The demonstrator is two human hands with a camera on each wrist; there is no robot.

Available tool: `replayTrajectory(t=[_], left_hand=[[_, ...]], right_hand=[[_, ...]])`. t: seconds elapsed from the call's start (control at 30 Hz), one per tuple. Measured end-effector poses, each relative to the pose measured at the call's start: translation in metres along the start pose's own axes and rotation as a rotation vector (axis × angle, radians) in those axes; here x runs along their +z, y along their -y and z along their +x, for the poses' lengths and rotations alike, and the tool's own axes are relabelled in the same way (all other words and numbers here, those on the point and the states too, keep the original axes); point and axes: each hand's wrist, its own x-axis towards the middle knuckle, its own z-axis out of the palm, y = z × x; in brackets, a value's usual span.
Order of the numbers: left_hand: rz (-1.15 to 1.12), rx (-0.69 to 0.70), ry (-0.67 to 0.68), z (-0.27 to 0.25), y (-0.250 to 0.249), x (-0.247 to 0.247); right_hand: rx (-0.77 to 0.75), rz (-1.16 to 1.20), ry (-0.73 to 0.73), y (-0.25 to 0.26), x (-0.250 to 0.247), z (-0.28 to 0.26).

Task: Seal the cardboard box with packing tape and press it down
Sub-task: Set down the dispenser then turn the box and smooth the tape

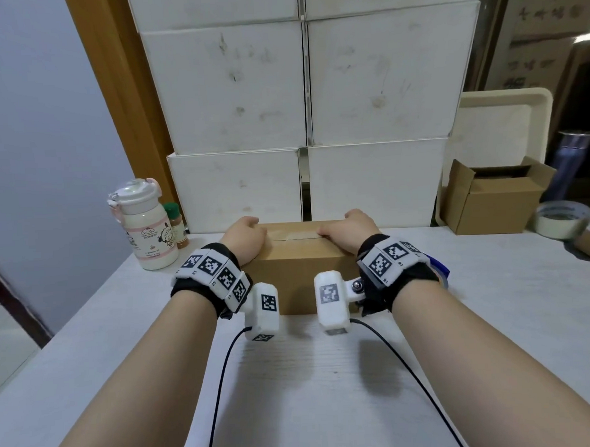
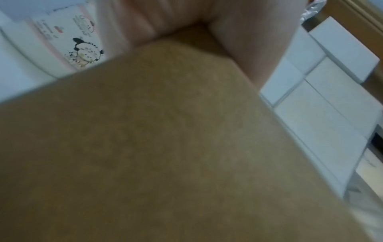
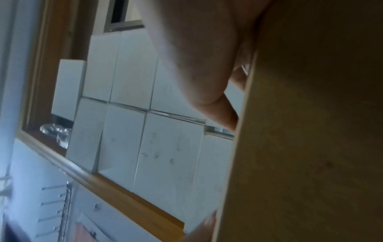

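Note:
A small brown cardboard box (image 1: pixel 298 273) stands on the white table, flaps closed, with a strip of clear tape (image 1: pixel 295 236) along its top seam. My left hand (image 1: pixel 245 236) lies over the box's top left end, its fingers curled down over the far edge. My right hand (image 1: pixel 350 229) covers the top right end the same way, thumb lying on the tape. The left wrist view shows my palm (image 2: pixel 238 32) against the cardboard (image 2: pixel 165 147). In the right wrist view my thumb (image 3: pixel 217 106) presses the box edge (image 3: pixel 311 131). A blue-edged tape roll (image 1: pixel 441 273) peeks from behind my right wrist.
White boxes (image 1: pixel 303 106) are stacked right behind the box. A white cartoon-printed bottle (image 1: pixel 146 228) and a spice jar (image 1: pixel 176 224) stand at the left. An open small carton (image 1: pixel 497 199), a pale tape roll (image 1: pixel 559 219) and a leaning tray (image 1: pixel 504 122) are at the right.

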Motion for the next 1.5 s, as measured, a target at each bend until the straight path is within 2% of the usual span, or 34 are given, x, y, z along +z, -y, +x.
replayTrajectory(t=[0.23,0.4,0.7,1.1,1.3,1.37,1.43,1.5], left_hand=[[-0.1,0.011,-0.069,0.0,0.003,0.002],[-0.037,-0.048,0.01,0.002,0.001,0.002],[-0.099,-0.021,-0.031,0.006,0.005,0.003],[-0.139,-0.014,-0.033,0.003,0.005,0.002],[-0.294,-0.109,-0.063,0.002,0.011,0.001],[-0.425,-0.149,-0.082,0.002,0.016,0.001],[-0.649,-0.183,-0.03,0.0,0.021,0.002],[-0.759,-0.176,0.048,-0.003,0.025,0.001]], right_hand=[[-0.004,0.011,-0.016,-0.009,0.0,0.016],[0.039,0.037,0.024,-0.005,0.004,0.007],[-0.023,-0.038,-0.032,-0.002,0.003,0.005],[-0.05,0.1,-0.09,-0.013,0.001,0.015],[-0.045,0.056,-0.162,-0.014,0.002,0.015],[-0.031,0.073,-0.171,-0.013,0.001,0.013],[-0.027,0.104,-0.166,-0.009,-0.001,0.008],[-0.051,0.13,-0.149,-0.008,-0.004,0.005]])
